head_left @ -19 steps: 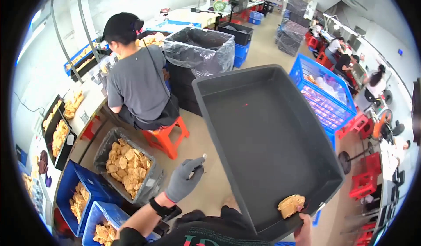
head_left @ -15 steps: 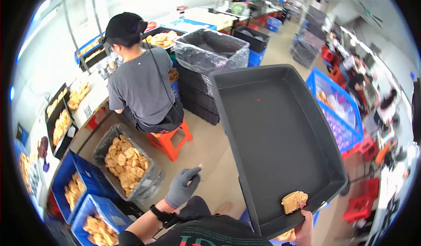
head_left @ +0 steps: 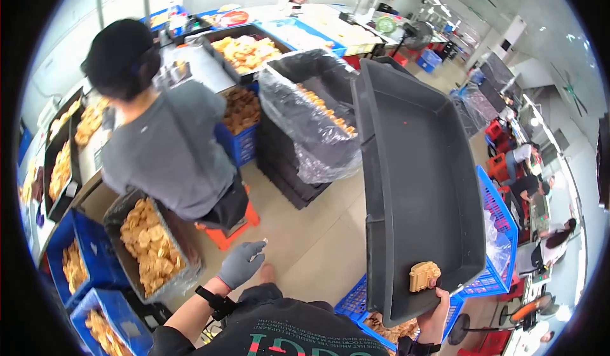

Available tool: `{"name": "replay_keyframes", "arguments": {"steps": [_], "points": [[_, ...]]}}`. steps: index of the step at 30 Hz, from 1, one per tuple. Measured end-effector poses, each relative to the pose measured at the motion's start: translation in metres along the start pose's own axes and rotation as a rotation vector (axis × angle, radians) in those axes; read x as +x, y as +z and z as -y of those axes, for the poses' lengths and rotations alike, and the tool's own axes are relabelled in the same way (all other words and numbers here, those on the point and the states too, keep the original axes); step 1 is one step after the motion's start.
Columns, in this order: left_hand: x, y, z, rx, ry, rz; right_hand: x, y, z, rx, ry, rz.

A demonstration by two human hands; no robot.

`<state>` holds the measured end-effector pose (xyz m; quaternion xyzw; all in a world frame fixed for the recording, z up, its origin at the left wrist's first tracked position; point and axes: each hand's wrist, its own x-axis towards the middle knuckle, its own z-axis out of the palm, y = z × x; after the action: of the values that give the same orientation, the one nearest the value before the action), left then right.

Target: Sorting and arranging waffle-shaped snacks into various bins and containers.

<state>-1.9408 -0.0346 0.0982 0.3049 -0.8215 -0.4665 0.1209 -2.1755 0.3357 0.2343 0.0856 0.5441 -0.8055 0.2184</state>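
Observation:
My right hand (head_left: pixel 437 305) grips the near edge of a deep black plastic tray (head_left: pixel 432 165), which it holds tilted. Inside that tray, by the thumb, sits a tan, thick, shaped piece (head_left: pixel 424 276); whether the thumb presses on it I cannot tell. My left hand (head_left: pixel 243 266), in a grey glove, hangs over the floor to the left of the tray. Its fingers are stretched forward and apart, with nothing plainly in them; one fingertip looks pale. Closest to it on the left stands a plastic-lined bin (head_left: pixel 149 248) full of similar tan pieces.
A co-worker (head_left: pixel 171 146) sits on an orange stool (head_left: pixel 232 226) at the left bench. Past the tray's left side stands a plastic-wrapped black bin (head_left: pixel 311 121) with a row of tan pieces. Blue crates (head_left: pixel 108 321) stand at lower left; blue baskets (head_left: pixel 505 229) stand right of and below the tray.
My view has shifted, and the tray now stands steeper and shows more of its outer left wall. Tan pieces show in the wrapped bin. The co-worker appears nearer and farther left.

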Motion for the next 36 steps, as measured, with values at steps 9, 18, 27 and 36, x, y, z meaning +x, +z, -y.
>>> {"name": "replay_keyframes", "arguments": {"steps": [9, 18, 27, 36], "points": [[0.172, 0.038, -0.072, 0.101, 0.254, -0.018, 0.105, -0.001, 0.05, -0.016, 0.017, -0.126], [0.326, 0.111, -0.162, -0.015, 0.236, -0.327, 0.313, -0.024, 0.141, -0.196, 0.044, 0.018], [0.424, 0.17, -0.243, 0.028, 0.295, -0.728, 0.551, 0.056, 0.218, -0.367, 0.141, 0.32], [0.502, 0.168, -0.268, -0.518, -0.006, -1.272, 0.717, 0.212, 0.179, -0.724, 0.4, 0.99]]}}
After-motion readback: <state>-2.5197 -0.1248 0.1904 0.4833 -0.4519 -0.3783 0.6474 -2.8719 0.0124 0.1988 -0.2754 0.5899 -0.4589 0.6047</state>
